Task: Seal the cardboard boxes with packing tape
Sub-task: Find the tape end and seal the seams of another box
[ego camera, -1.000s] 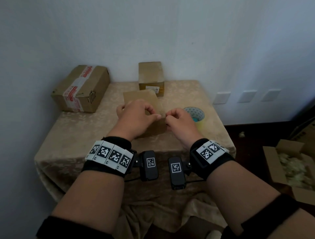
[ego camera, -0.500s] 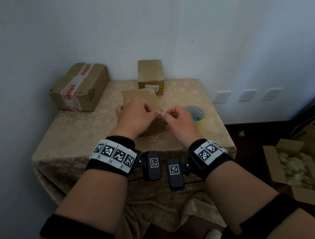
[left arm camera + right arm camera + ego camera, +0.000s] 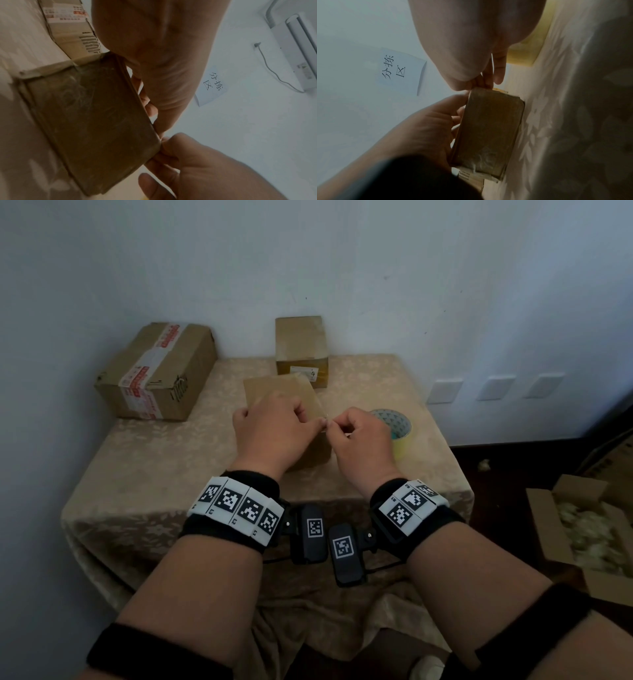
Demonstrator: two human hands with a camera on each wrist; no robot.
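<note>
Pinching at the near right top corner of the middle box, both hands met above the table. The left hand lay over the box top with fingers curled, its thumb and forefinger closed at the corner; the right hand faced it, its thumb and forefinger pressed together on the same spot. Something thin and pale showed between the fingertips in the head view, too small to tell whether it was tape. In the left wrist view the left hand had fingers bent over the box edge, and the right hand nipped the corner of the box. The right wrist view showed the box standing on the patterned cloth, with the left hand behind it and the right hand above it.

The tape roll lay flat on the table just right of the right hand, partly hidden by it. A small box stood against the wall behind the middle box. A big box with red and white tape sat at the far left corner. On the floor to the right stood an open carton with pale filling. A paper note with handwritten characters hung on the wall.
</note>
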